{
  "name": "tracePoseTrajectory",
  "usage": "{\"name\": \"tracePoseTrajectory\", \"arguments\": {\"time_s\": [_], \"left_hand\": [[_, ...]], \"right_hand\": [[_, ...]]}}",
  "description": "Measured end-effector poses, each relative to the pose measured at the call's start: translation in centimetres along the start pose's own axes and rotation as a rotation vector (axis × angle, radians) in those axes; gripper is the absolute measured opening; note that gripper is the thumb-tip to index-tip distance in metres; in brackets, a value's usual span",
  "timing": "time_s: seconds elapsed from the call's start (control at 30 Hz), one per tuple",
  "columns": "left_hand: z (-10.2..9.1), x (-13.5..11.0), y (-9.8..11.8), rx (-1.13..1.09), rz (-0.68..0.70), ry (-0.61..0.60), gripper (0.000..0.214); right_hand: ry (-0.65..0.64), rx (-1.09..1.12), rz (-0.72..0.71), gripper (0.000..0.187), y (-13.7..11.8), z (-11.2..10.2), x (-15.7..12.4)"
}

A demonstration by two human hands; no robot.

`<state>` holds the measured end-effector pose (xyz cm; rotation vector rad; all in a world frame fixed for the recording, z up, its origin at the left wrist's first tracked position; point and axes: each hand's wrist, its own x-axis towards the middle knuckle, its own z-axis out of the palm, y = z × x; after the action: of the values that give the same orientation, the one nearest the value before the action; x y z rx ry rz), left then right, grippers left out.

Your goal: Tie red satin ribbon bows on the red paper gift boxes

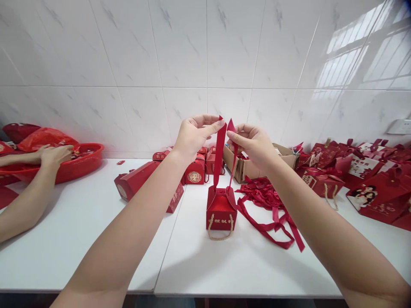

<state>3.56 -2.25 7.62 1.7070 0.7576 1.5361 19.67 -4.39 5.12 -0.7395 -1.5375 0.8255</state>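
A small red gift box with gold characters and a beige rope handle stands upright on the white table. Threaded through its top is a red ribbon, whose two ends rise straight up. My left hand pinches one end between thumb and fingers. The other end is pinched in my right hand, a short gap away. Both hands are above the box, and neither touches it. Just right of the box lies a tangled heap of loose red ribbons.
Several red boxes stand behind and left. An open cardboard carton sits by the wall. Many decorated red boxes crowd the right side. At far left, another person's hands reach into a red basin. The table's front edge runs below.
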Motion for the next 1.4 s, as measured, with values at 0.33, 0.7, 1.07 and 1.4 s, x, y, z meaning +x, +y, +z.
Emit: {"name": "tracePoseTrajectory", "arguments": {"time_s": [0.33, 0.7, 1.07, 1.4], "left_hand": [[0.6, 0.0, 0.2, 0.115, 0.079, -0.02, 0.015], [0.1, -2.7, -0.7, 0.168, 0.202, 0.012, 0.034], [-0.6, -2.9, -3.5, -0.083, -0.298, -0.381, 0.02], [-1.2, -3.6, -3.8, -0.16, -0.564, -0.444, 0.016]], "right_hand": [[-0.233, 0.002, 0.063, 0.027, -0.1, 0.1, -0.1], [-0.216, 0.458, 0.361, 0.012, 0.4, 0.1, 0.3], [-0.283, -0.523, -0.477, 0.019, 1.3, -1.8, -1.4], [-0.552, -1.275, -1.0, 0.034, 1.7, -2.7, -1.8]]}}
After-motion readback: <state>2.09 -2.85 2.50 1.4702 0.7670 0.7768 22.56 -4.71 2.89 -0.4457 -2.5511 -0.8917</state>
